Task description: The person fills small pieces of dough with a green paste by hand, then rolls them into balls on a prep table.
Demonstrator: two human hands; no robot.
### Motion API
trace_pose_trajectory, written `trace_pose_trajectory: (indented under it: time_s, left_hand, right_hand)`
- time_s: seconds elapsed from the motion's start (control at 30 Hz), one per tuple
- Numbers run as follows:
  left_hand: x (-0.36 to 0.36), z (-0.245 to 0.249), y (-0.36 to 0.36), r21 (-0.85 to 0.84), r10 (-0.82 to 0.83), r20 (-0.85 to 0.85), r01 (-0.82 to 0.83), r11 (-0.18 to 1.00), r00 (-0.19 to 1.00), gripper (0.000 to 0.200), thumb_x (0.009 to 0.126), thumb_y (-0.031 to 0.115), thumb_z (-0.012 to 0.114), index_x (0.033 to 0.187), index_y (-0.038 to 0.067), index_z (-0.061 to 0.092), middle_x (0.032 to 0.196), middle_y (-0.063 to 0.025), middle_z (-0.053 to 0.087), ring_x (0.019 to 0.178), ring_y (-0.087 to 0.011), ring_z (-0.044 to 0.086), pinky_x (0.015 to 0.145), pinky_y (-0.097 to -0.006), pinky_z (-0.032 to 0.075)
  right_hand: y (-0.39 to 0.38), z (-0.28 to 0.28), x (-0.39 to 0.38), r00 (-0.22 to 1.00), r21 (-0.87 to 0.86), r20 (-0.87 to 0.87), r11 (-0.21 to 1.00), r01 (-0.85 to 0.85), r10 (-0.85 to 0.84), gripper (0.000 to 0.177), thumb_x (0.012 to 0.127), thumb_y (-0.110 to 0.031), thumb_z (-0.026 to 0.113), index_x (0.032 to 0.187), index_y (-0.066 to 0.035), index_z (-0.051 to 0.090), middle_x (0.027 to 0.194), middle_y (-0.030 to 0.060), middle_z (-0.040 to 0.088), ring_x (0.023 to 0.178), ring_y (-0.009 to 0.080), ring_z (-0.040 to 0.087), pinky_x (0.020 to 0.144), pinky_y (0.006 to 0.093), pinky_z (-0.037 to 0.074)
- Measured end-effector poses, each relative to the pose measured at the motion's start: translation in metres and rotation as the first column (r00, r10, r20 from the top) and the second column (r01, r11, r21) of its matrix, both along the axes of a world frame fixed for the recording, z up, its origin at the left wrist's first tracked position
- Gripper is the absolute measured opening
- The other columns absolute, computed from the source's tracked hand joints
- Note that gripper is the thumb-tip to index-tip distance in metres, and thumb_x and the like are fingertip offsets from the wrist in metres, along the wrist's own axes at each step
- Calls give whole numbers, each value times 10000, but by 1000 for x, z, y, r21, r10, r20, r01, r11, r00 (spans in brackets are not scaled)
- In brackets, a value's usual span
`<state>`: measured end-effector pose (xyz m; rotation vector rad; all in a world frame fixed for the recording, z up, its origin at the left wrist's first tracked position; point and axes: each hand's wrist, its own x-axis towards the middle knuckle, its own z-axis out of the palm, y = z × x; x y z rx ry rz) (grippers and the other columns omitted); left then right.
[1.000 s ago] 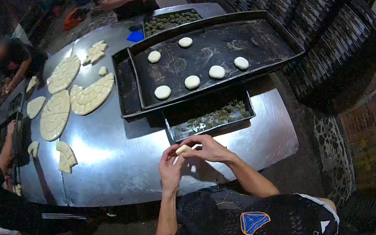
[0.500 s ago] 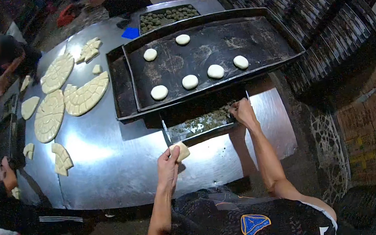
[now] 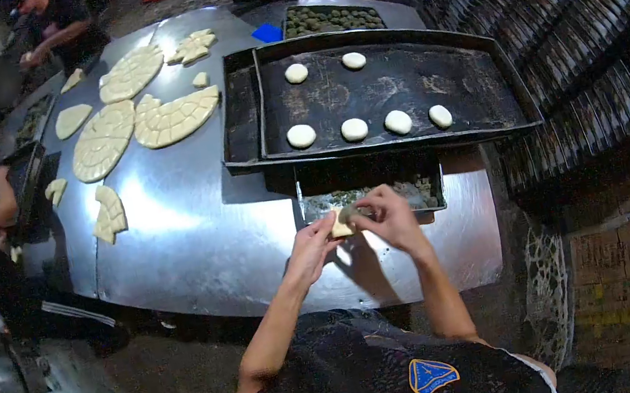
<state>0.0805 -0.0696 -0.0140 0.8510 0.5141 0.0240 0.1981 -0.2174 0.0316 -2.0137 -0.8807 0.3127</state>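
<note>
My left hand (image 3: pixel 314 251) holds a flat piece of pale dough (image 3: pixel 341 225) between thumb and fingers. Against that dough, my right hand (image 3: pixel 391 221) grips a dark greenish ball of filling (image 3: pixel 351 215). Both hands meet just over the front edge of a small tray of filling (image 3: pixel 425 196). Behind it lies a large black baking tray (image 3: pixel 413 84) with several round white dough pieces, among them one at the front left (image 3: pixel 301 136).
Scored dough sheets (image 3: pixel 103 140) lie on the metal table (image 3: pixel 184 260) to the left. A tray of dark balls (image 3: pixel 335 18) and a blue sheet (image 3: pixel 268 33) sit at the back. Co-workers stand behind and left. Stacked trays (image 3: pixel 577 69) rise at the right.
My right hand has come out of the filling tray with a ball and moved left to the dough. My left hand has moved up and right, and the camera view has shifted.
</note>
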Motion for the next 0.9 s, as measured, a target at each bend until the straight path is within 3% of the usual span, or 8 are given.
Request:
trace_pose_trajectory:
  time_s: [0.13,0.23,0.43,0.57,0.63,0.77,0.83,0.9]
  left_hand:
    - [-1,-8,-1,48,15,38,-17,999,999,450,944,309,582,1223,-40,537,1104,-87,617,1005,-144,600,864,-290,502]
    - [-1,6,5,-56,65,76,-61,997,995,409,942,268,588,1219,-28,533,1116,-90,611,994,-142,602,875,-286,496]
    - [10,18,2,-44,47,171,-40,998,984,392,950,213,574,1244,-43,525,1093,-104,623,995,-170,624,857,-266,533]
    - [12,11,-2,112,63,177,-84,990,982,396,953,167,567,1297,-19,506,1120,-115,632,955,-163,641,808,-250,541]
    - [9,16,-5,621,-10,203,-121,775,979,409,946,142,573,1313,-19,494,1119,-102,639,920,-140,622,778,-250,519]
    - [-5,24,-4,812,-200,138,5,583,970,399,983,102,468,1375,33,446,1209,-101,606,979,-130,573,846,-225,456]
    - [-11,24,2,327,-139,236,56,943,962,445,978,130,495,1400,24,397,1209,-154,564,1096,-198,573,903,-258,483]
    - [-21,28,6,-53,11,266,3,999,964,483,973,151,515,1417,45,359,1265,-119,507,1146,-206,545,979,-284,474]
  right_hand:
    - [9,-4,-16,991,-17,78,994,-104,105,326,791,-172,740,1087,-54,675,941,110,575,820,207,578,692,319,480]
    - [3,-1,-8,988,68,-116,993,-98,105,470,803,-192,736,1222,-31,595,1083,119,595,938,226,602,789,331,494]
    - [9,-15,-3,980,203,-70,965,-167,185,431,793,-97,721,1205,-33,610,1177,145,613,1054,240,609,866,308,495]
    - [13,5,-10,992,209,75,971,-120,106,340,782,-29,706,1119,-63,671,1087,131,641,943,224,648,771,301,534]
    - [20,28,-22,995,272,98,962,-12,-15,299,780,-20,708,1077,-51,689,1026,117,657,917,222,653,758,300,538]
    - [13,10,-16,993,206,95,974,-92,73,226,799,-12,692,1025,-14,691,1071,125,639,924,207,646,776,299,546]
    - [9,10,-15,996,191,33,978,-88,83,220,825,-11,675,1045,-2,675,1101,110,615,975,173,620,776,261,525]
    - [12,11,-17,970,252,-209,965,-73,128,218,847,-29,662,1062,6,672,1097,91,607,996,169,610,787,262,528]
